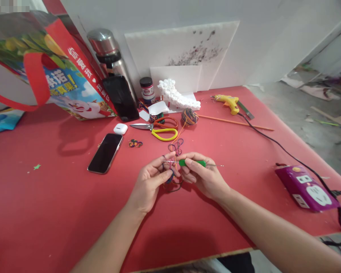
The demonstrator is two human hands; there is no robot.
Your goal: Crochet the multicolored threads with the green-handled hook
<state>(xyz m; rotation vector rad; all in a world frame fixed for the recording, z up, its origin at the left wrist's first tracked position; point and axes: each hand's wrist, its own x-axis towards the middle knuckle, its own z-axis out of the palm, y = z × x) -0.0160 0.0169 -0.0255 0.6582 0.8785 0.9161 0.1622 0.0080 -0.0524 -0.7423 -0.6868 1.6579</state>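
Note:
Over the middle of the red table, my right hand pinches a crochet hook with a green handle, its thin metal shaft pointing left. My left hand is closed on a small piece of multicoloured yarn work right at the hook's tip. A strand of the yarn loops up from my fingers to a multicoloured yarn ball farther back on the table.
Nearby lie a dark phone, a white earbud case, yellow and orange scissors, a yarn scrap, a yellow glue gun and a purple power strip. A printed bag, a steel flask and foam pieces stand behind.

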